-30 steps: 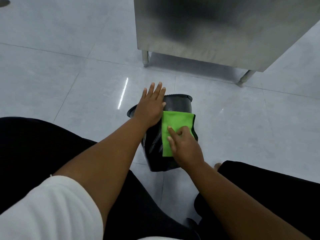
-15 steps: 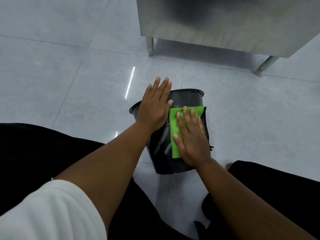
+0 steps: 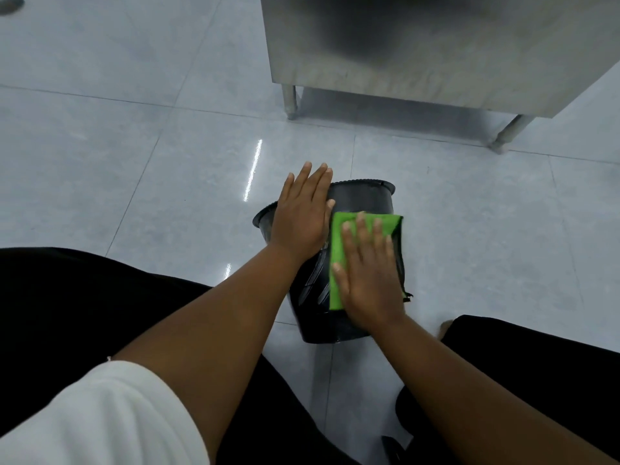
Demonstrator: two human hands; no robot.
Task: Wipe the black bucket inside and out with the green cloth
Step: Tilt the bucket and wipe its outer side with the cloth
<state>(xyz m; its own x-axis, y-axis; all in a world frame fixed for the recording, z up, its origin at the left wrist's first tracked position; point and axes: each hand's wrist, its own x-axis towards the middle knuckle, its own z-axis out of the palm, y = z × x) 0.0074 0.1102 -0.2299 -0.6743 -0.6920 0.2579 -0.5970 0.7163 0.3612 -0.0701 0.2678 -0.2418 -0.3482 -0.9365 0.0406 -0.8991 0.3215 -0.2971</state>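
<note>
The black bucket (image 3: 360, 200) lies on its side on the grey tiled floor, its rim pointing away from me and its base near my knees. My left hand (image 3: 302, 216) rests flat on the bucket's upper left side, fingers together, holding it still. The green cloth (image 3: 339, 243) lies spread on the bucket's outer wall. My right hand (image 3: 369, 276) presses flat on the cloth with fingers stretched out, covering most of it. The inside of the bucket is hidden from here.
A stainless steel cabinet (image 3: 419, 52) on short legs (image 3: 290, 102) stands just beyond the bucket. My black-clad legs (image 3: 84, 313) flank the bucket on both sides. A dark floor drain (image 3: 10, 3) sits at the far top left.
My right hand went from fingertips pinching the cloth to lying flat on it and slid up the bucket's wall. The left hand stayed on the bucket.
</note>
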